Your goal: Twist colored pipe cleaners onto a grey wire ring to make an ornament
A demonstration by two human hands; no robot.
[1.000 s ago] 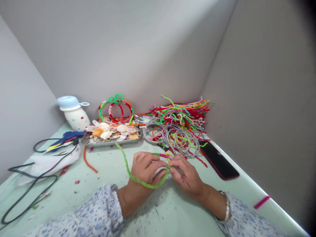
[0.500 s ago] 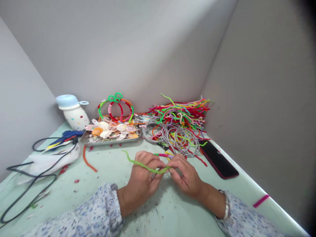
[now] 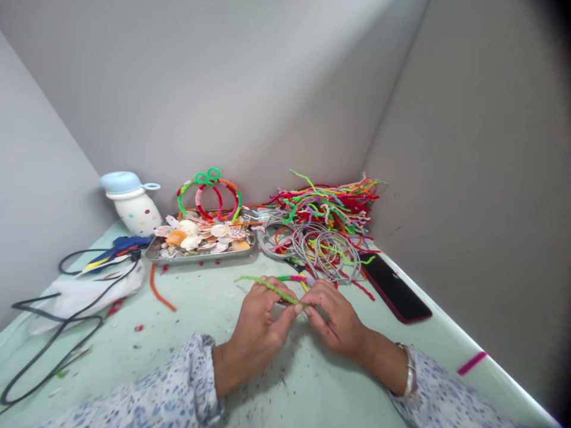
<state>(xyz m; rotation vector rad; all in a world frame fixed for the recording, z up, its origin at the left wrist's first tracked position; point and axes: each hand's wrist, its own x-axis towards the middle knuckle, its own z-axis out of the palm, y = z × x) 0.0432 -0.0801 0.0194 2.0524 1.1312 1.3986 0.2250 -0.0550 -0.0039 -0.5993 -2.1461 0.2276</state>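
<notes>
Both hands meet over the front middle of the table. A light green pipe cleaner [image 3: 263, 283] runs across the back of my left hand [image 3: 263, 321], its loose end pointing left. My left thumb and fingers pinch it close to its right end. At that same end my right hand [image 3: 334, 315] is closed, fingertips pressed together on the green pipe cleaner. Behind the fingers shows part of a wrapped ring [image 3: 294, 278] in green, magenta and lilac; the hands hide the rest of it.
Behind the hands lie coiled grey wire rings [image 3: 330, 255] and a heap of coloured pipe cleaners [image 3: 330, 202]. A metal tray [image 3: 200, 257] holds shells, with wrapped rings [image 3: 209, 199] behind. A bottle [image 3: 136, 208] and black cable [image 3: 57, 318] are left, a phone [image 3: 397, 288] right.
The green pipe cleaner's loose end has swung right, and its strand lies straighter. My left thumb has moved up against it near my right fingertips. My right hand has barely moved.
</notes>
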